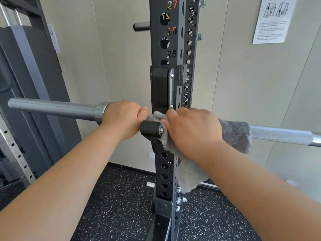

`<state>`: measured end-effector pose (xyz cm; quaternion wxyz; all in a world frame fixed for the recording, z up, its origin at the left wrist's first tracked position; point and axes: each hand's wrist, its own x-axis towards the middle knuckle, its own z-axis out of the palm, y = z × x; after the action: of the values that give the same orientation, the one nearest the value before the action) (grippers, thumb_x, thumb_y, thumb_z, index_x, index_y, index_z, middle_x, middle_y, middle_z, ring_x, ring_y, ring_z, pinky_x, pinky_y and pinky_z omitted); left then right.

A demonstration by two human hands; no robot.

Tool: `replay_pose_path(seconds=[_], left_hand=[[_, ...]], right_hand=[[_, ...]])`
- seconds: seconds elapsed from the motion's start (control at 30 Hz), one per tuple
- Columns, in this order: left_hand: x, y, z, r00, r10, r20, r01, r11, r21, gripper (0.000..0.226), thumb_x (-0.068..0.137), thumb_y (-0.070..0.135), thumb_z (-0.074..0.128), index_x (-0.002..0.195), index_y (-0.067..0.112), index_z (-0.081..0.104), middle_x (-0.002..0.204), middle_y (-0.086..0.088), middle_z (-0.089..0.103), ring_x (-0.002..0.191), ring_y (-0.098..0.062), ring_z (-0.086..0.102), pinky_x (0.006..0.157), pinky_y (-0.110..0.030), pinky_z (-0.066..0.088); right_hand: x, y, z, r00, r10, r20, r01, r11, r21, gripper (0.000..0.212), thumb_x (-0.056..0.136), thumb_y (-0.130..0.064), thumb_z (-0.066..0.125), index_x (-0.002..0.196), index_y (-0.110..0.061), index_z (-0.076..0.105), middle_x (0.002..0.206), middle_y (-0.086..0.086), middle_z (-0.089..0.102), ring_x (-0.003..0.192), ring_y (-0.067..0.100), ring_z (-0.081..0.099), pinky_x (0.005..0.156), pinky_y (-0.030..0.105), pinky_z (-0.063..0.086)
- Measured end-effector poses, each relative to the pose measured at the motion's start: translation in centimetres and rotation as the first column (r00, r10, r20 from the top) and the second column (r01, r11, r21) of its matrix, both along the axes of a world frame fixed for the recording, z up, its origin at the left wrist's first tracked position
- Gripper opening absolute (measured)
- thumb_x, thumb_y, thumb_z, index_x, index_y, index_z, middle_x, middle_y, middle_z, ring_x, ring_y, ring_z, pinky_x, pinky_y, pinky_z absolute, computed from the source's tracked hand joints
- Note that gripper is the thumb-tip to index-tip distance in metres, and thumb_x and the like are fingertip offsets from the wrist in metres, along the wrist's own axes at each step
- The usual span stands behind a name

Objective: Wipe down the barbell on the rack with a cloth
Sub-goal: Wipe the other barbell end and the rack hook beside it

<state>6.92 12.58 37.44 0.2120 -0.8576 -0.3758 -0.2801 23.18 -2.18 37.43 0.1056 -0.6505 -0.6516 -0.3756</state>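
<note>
A steel barbell (52,107) lies across the black J-hook (150,127) of the rack upright (171,49). Its smooth sleeve runs left and its knurled shaft (281,134) runs right. My left hand (122,119) grips the bar just inside the sleeve collar, left of the hook. My right hand (191,129) presses a grey fluffy cloth (234,136) around the shaft right of the hook. The cloth drapes over the bar and hangs down beside the upright. The bar under both hands is hidden.
The black upright carries numbered holes and a peg (141,26) sticking out left. A dark padded machine (34,84) stands at left. A paper notice (272,20) hangs on the beige wall. Speckled black rubber floor (118,197) lies below.
</note>
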Motion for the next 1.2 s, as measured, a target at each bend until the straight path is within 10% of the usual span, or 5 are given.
replay_pose_path(seconds=[0.23, 0.77, 0.87, 1.0, 1.2], left_hand=[[0.1, -0.5, 0.0, 0.999, -0.015, 0.032, 0.016, 0.999, -0.029, 0.049, 0.089, 0.043, 0.017, 0.057, 0.015, 0.041, 0.056, -0.003, 0.045, 0.058, -0.030, 0.046, 0.051, -0.035, 0.023], [0.0, -1.4, 1.5, 0.994, 0.035, 0.102, -0.003, 0.954, -0.299, 0.058, 0.108, 0.042, 0.031, 0.063, 0.012, 0.051, 0.065, -0.010, 0.056, 0.069, -0.033, 0.054, 0.060, -0.038, 0.037], [-0.3, -2.0, 2.2, 0.948, -0.023, 0.317, 0.157, 0.900, -0.406, 0.056, 0.109, 0.040, 0.032, 0.075, 0.019, 0.070, 0.080, -0.002, 0.070, 0.084, -0.028, 0.063, 0.078, -0.038, 0.047], [0.8, -5.6, 2.8, 0.859, -0.182, 0.479, 0.342, 0.900, -0.271, 0.045, 0.105, 0.041, 0.035, 0.086, 0.027, 0.073, 0.089, 0.009, 0.071, 0.092, -0.016, 0.066, 0.085, -0.034, 0.050], [3.2, -8.8, 0.0, 0.951, -0.266, 0.155, 0.275, 0.961, -0.038, 0.038, 0.098, 0.033, 0.033, 0.083, 0.018, 0.065, 0.085, 0.004, 0.061, 0.082, -0.022, 0.055, 0.074, -0.042, 0.048]], right_hand=[[3.2, -2.3, 2.0, 0.982, -0.134, -0.132, 0.114, 0.982, -0.151, 0.043, 0.107, -0.054, 0.020, 0.089, -0.022, 0.042, 0.071, -0.002, 0.049, 0.069, 0.024, 0.059, 0.063, 0.036, 0.057], [2.3, -2.1, -0.9, 0.996, -0.078, -0.045, 0.081, 0.994, 0.079, 0.051, 0.106, -0.055, 0.020, 0.088, -0.021, 0.054, 0.072, -0.001, 0.056, 0.061, 0.023, 0.055, 0.056, 0.029, 0.037], [3.3, -3.3, -0.2, 0.997, 0.020, -0.077, -0.019, 1.000, 0.014, 0.049, 0.103, -0.061, 0.024, 0.091, -0.021, 0.050, 0.077, -0.003, 0.058, 0.063, 0.020, 0.056, 0.056, 0.030, 0.035], [4.3, -3.1, 2.1, 0.956, -0.178, -0.233, 0.136, 0.973, -0.185, 0.069, 0.099, -0.070, 0.010, 0.083, -0.021, 0.055, 0.072, 0.000, 0.055, 0.064, 0.021, 0.055, 0.054, 0.031, 0.041], [3.1, -2.9, -0.9, 1.000, -0.005, -0.018, 0.006, 0.998, 0.060, 0.042, 0.106, -0.050, 0.024, 0.090, -0.023, 0.052, 0.077, -0.001, 0.060, 0.064, 0.024, 0.058, 0.057, 0.031, 0.037]])
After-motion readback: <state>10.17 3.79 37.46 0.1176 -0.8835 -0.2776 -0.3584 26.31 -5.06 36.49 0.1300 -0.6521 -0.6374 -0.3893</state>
